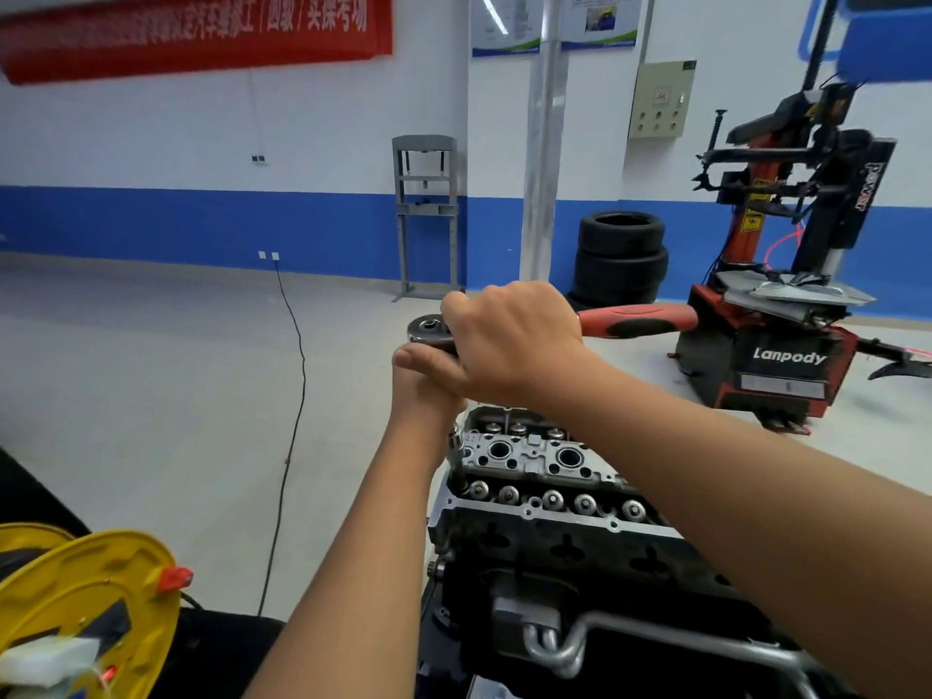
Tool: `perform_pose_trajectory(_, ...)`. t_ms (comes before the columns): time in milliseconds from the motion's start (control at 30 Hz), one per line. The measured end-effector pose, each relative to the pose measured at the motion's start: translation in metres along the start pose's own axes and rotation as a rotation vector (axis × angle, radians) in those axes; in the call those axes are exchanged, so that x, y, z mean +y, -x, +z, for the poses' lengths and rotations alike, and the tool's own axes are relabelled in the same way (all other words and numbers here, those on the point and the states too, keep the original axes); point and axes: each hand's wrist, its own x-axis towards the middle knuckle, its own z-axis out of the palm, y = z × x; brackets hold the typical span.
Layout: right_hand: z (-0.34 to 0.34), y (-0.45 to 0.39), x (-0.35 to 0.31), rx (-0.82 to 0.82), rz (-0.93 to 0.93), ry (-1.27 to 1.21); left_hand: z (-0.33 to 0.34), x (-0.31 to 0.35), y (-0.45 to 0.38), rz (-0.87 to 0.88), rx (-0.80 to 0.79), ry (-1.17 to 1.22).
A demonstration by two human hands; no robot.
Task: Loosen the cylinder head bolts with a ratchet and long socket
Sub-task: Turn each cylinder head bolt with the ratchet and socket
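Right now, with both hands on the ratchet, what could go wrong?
The right hand grips the ratchet near its head, not the red handle end, so leverage is poor. The long socket stands tall on the cylinder head; it may tilt off the bolt, and the left hand could hit metal.

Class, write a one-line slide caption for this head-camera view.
Both hands, right hand and left hand, grip a red-handled ratchet driving a long socket into the cylinder head.

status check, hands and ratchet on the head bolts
Right hand grips ratchet near its head. Left hand holds below it. Long socket down at cylinder head. Nothing in the way.
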Motion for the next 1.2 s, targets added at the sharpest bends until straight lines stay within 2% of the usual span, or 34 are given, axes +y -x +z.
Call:
perform_pose_trajectory(100, 0.001, -0.001, 0.007, -0.035, -0.006, 0.004, 0.005, -0.001, -0.003, -0.041, 0.057, 0.103)
perform_pose_trajectory(200, -0.007, 0.005, 0.021, -0.069, -0.067, -0.014, 0.007, -0.004, 0.000, 0.038, 0.088, 0.083)
perform_pose_trajectory(300, -0.019, 0.022, 0.055, -0.102, -0.060, 0.147, -0.005, -0.007, -0.006, 0.017, 0.067, 0.102)
perform_pose_trajectory(367, -0.024, 0.033, 0.084, -0.161, 0.087, 0.243, -0.013, -0.009, -0.011, -0.026, -0.021, 0.144)
perform_pose_trajectory(433, -0.023, 0.042, 0.104, -0.243, 0.270, 0.233, -0.013, -0.008, -0.014, -0.046, -0.129, 0.155)
perform_pose_trajectory(500, -0.014, 0.048, 0.110, -0.301, 0.364, 0.185, -0.009, -0.005, -0.016, -0.027, -0.234, 0.139)
perform_pose_trajectory(600, -0.001, 0.053, 0.109, -0.244, 0.405, 0.145, -0.003, -0.006, -0.016, 0.029, -0.279, 0.154)
perform_pose_trajectory(933, 0.018, 0.057, 0.109, 0.074, 0.398, 0.100, 0.006, -0.015, -0.009, 0.069, -0.121, 0.151)
perform_pose_trajectory(1067, 0.019, 0.055, 0.110, 0.118, 0.388, 0.073, 0.010, -0.014, -0.008, 0.096, -0.049, 0.142)
perform_pose_trajectory(1200, 0.021, 0.054, 0.113, 0.138, 0.348, 0.060, 0.013, -0.014, -0.007, 0.121, -0.040, 0.142)
